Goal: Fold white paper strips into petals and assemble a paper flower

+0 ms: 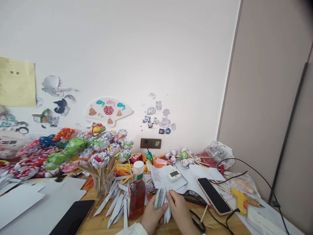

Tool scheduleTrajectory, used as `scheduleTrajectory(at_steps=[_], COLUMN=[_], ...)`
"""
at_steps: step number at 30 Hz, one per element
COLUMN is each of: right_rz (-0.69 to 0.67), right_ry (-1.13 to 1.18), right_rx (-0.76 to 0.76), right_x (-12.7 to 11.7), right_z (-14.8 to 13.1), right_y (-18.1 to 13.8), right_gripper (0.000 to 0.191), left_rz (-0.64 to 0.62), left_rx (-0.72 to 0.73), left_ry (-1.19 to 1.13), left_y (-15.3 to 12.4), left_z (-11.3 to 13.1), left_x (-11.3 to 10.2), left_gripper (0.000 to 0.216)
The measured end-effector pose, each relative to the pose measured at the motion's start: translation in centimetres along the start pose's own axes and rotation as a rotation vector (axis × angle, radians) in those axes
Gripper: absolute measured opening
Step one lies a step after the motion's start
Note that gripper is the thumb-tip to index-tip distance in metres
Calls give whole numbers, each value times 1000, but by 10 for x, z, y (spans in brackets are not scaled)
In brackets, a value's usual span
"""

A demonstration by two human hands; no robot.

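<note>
Between my two hands is a bundle of folded white paper strips (161, 198), with a bit of green showing on one. My left hand (152, 212) wraps round the bundle from the left, its thumb across the front. My right hand (180, 210) grips the right side of the same bundle with fingers bent; some fingertips are hidden behind the paper. Just left of my left hand stands a bottle (137, 195) of reddish-brown liquid with a white cap. Loose folded white strips (114, 209) lie to the left of the bottle.
Paper flowers (100, 160) on sticks stand in a cup. White sheets (22, 204) and a black tablet or phone (73, 218) lie left. A white timer (174, 175), a phone (214, 195), a yellow glue gun (239, 199) and black cables (195, 201) are to the right.
</note>
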State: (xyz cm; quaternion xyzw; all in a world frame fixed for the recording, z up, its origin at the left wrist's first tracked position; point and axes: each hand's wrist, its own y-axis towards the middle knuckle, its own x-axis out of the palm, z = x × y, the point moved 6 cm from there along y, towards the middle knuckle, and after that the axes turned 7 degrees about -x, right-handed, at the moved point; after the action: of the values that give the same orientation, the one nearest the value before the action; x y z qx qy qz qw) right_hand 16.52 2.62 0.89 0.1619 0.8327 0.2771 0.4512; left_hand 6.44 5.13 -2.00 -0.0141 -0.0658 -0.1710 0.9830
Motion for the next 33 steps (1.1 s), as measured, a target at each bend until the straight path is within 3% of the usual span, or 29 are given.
scheduleTrajectory(at_steps=[3,6,9,13,17,20,25,28,33], right_rz=[6,4,4,17,-14,-131,-320,-376,-355], right_ry=[78,151,215,425,555,542,375,283,241], right_rx=[8,15,53,128,68,-70,-264,-243,-248], right_x=[6,9,10,17,17,10,2,6,10], right_z=[0,1,8,21,17,6,-1,4,10], right_y=[-2,-4,-4,-2,0,-1,-8,-11,-10], right_gripper=[35,38,36,36,46,57,102,104,104], left_rz=[36,54,67,-38,-98,-74,-108,-127,-142], left_rx=[140,135,75,-121,-137,-186,-160,-146,-169], left_ry=[8,9,-3,-43,-187,-275,-353,-350,-319], left_y=[-4,-2,2,4,0,-1,2,4,6], left_z=[9,7,-1,-16,-13,-13,-15,-16,-21], left_x=[-4,-6,-6,4,10,9,6,6,7], left_gripper=[40,40,44,50,48,47,41,43,46])
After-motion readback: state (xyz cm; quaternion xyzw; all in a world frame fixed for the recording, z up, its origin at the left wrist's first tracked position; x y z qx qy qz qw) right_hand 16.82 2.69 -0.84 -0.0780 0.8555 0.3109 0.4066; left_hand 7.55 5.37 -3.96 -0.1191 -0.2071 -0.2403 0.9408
